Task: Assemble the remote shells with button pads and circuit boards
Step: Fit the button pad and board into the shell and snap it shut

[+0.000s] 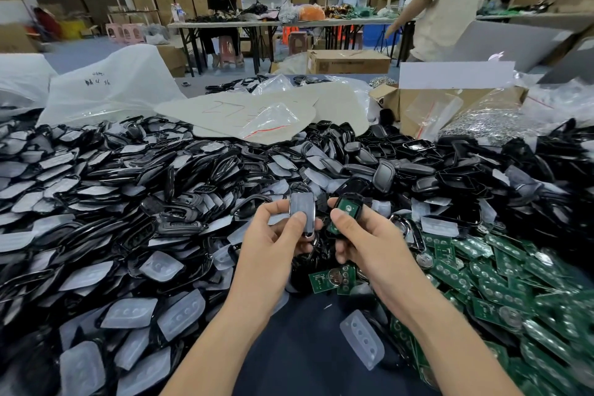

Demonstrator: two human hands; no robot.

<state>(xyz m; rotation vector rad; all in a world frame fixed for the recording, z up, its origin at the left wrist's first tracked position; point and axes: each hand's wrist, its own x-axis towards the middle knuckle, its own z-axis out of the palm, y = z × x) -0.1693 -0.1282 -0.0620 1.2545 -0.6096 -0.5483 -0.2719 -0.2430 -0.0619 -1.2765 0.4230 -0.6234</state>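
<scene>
two hands meet near the middle. the left hand (273, 235) pinches a grey plastic remote shell with a cloudy rubber button pad (302, 212). the right hand (369, 241) pinches a black shell half with a green circuit board (345, 210), just beside it at 3 o'clock. if the halves go together crooked, the board could pop out and get lost in the heap of green boards (498, 267) at 4 o'clock.

Shells (135, 190) heaped left, circuit boards (501, 286) right.
</scene>
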